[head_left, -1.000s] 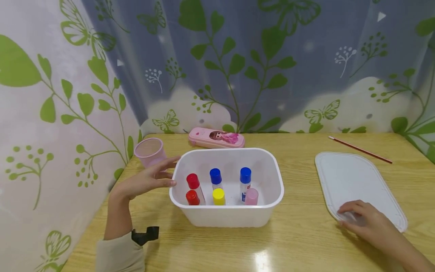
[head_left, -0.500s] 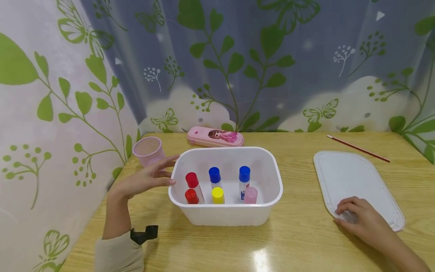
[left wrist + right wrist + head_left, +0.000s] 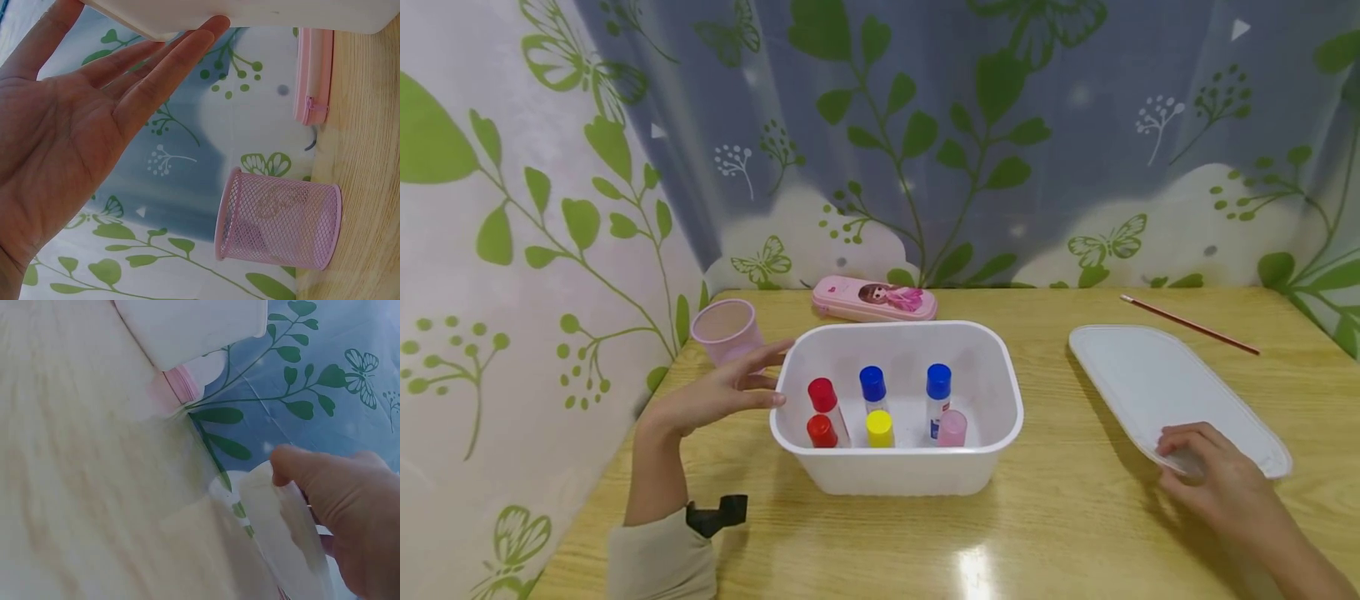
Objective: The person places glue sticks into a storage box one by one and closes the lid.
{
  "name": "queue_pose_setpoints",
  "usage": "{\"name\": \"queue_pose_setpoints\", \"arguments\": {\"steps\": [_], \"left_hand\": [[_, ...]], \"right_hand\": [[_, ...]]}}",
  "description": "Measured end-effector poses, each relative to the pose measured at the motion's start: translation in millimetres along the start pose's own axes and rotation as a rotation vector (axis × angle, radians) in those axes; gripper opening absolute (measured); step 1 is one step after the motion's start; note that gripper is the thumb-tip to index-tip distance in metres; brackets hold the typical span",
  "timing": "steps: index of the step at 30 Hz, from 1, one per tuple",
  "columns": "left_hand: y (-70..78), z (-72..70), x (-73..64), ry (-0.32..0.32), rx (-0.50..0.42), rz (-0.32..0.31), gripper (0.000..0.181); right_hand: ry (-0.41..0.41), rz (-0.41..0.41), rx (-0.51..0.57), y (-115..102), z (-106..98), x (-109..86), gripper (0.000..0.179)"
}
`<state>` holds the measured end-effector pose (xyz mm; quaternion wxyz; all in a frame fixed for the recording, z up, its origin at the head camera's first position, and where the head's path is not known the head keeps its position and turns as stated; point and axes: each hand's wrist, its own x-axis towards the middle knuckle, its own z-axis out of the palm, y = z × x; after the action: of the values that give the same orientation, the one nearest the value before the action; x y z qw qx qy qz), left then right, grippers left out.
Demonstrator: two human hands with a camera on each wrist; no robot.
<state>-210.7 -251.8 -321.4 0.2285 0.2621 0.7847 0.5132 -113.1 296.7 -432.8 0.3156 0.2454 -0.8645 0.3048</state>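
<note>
A white plastic bin (image 3: 898,473) stands in the middle of the table. Inside it are several glue sticks with red, blue, yellow and pink caps, among them a blue-capped one (image 3: 937,400). My left hand (image 3: 718,396) touches the bin's left side near the rim, fingers extended; the left wrist view shows the palm and the fingertips against the bin's wall. To the right, my right hand (image 3: 1221,483) pinches the near edge of a white lid (image 3: 1172,383). That lid is tilted, its left edge raised off the table with a shadow beneath.
Behind the bin lies a pink pencil case (image 3: 874,298). A pink mesh pen cup (image 3: 728,329) stands left of it, near my left hand. A red pencil (image 3: 1191,323) lies beyond the lid. Patterned curtain (image 3: 955,150) borders the table's back and left.
My right hand has lifted the lid's left edge off the table, tilting it. The left hand stays on the bin, which keeps its place.
</note>
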Motion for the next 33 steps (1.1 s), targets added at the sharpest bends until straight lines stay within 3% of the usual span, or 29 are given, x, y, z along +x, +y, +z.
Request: {"name": "queue_pose_setpoints", "arguments": {"steps": [3,12,16,23,33], "left_hand": [[-0.4,-0.3,0.4,0.000,0.001,0.003,0.071],[-1.3,-0.3,0.0,-0.005,-0.001,0.008,0.070],[-1.3,-0.2,0.1,-0.006,-0.002,0.010,0.070],[-0.9,-0.4,-0.3,-0.002,0.003,0.008,0.069],[1.2,-0.1,0.2,0.006,0.011,-0.004,0.070]], "right_hand": [[0.014,-0.035,-0.053,0.0,0.7,0.5,0.046],[0.048,-0.195,-0.223,-6.4,-9.7,8.8,0.052],[0.098,-0.246,-0.200,-8.8,-16.1,14.5,0.053],[0.084,-0.320,-0.199,-16.1,-21.6,20.7,0.049],[0.230,-0.274,-0.379,-23.8,-35.0,27.1,0.049]]}}
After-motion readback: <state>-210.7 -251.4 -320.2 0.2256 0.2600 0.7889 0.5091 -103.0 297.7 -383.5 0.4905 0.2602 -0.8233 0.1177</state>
